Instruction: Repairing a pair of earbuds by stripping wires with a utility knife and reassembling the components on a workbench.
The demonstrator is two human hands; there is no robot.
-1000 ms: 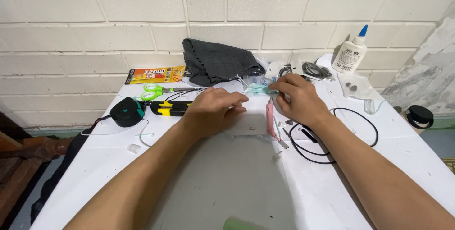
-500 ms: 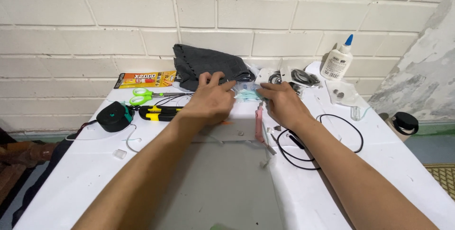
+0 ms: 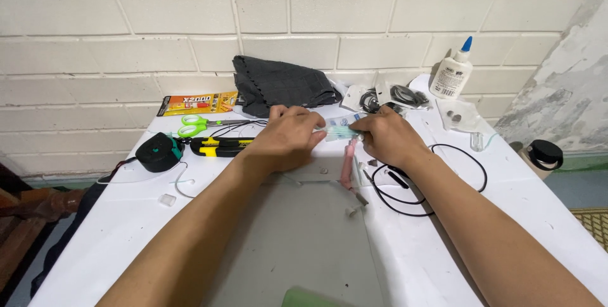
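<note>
Here both hands meet over the far middle of the grey mat (image 3: 297, 231), with a small pale green, see-through packet (image 3: 341, 132) stretched between them: the left hand (image 3: 288, 137) has its fingers pinched together on the packet's left end, and the right hand (image 3: 386, 139) has its fingers closed on the right end. The packet hangs just above the far edge of the mat, touching nothing else that I can make out. The likeliest slip, to my eye, is that the thin film tears unevenly or pops out of one pinch, and whatever small thing is inside drops among the clutter just right of the mat, where a pink pen-like tool (image 3: 348, 166) and a loop of black cable (image 3: 430, 177) lie. Left of the mat sit a yellow-and-black tool (image 3: 218, 146), green-handled scissors (image 3: 202, 122) and a black tape reel (image 3: 159, 152), and an elbow could nudge them. Beyond the mat lie a folded dark cloth (image 3: 282, 85) and, to the far right, a white glue bottle (image 3: 452, 74). The worktop (image 3: 126, 218) is white and stands against a wall of pale painted brick (image 3: 126, 28).
</note>
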